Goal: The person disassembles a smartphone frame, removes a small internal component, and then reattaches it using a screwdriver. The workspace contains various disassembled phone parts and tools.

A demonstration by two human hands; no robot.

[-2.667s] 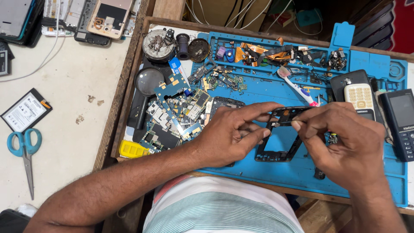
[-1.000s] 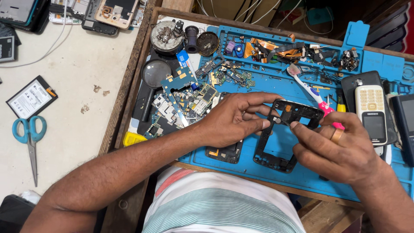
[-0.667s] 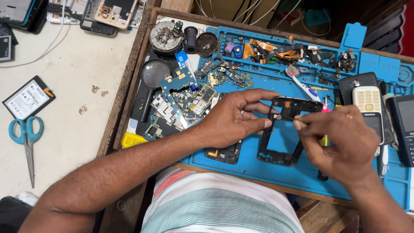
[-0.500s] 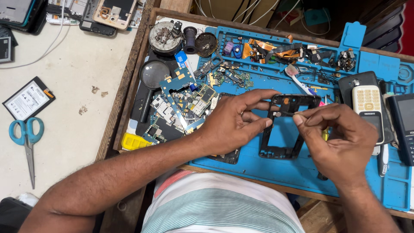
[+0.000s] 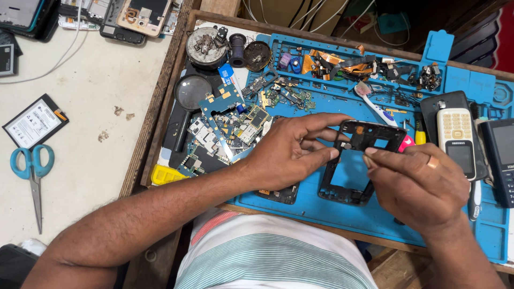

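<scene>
Workbench from the head view: blue repair mat (image 5: 332, 211) set in a wooden tray, pale table off to the left-hand side.

I read the left hand (image 5: 286, 152) as pinching the upper left side of the black phone frame (image 5: 356, 160), thumb and fingers closed on its edge. Frame lies flat on the mat, between both hands, touching each.

Right hand (image 5: 423, 187) is clenched around a pink-handled tool (image 5: 407, 143), fingertips pressed at the frame's top right corner. Tool tip is hidden under the fingers, so I cannot tell what it contacts.

Step, my judgement: working a small part or fastener at the frame's top edge, left hand bracing. Next move calls for steady bracing and a fine, short motion of the tool; no big travel needed.

Room and edges:
- Beyond the left hand: dense pile of circuit boards (image 5: 230, 126), just beside the knuckles. Sweeping that way would scatter parts.
- Outboard of the right hand: white keypad phone (image 5: 455, 142) near, dark phone (image 5: 500, 160) past it.
- Beyond the fingertips: white brush-like tool (image 5: 375, 104), loose parts.
- Toward the body: bare mat below the frame, best open room, tray edge just beyond.
- Far left of the left arm: blue scissors (image 5: 32, 176), flat battery (image 5: 35, 122), well apart.
</scene>
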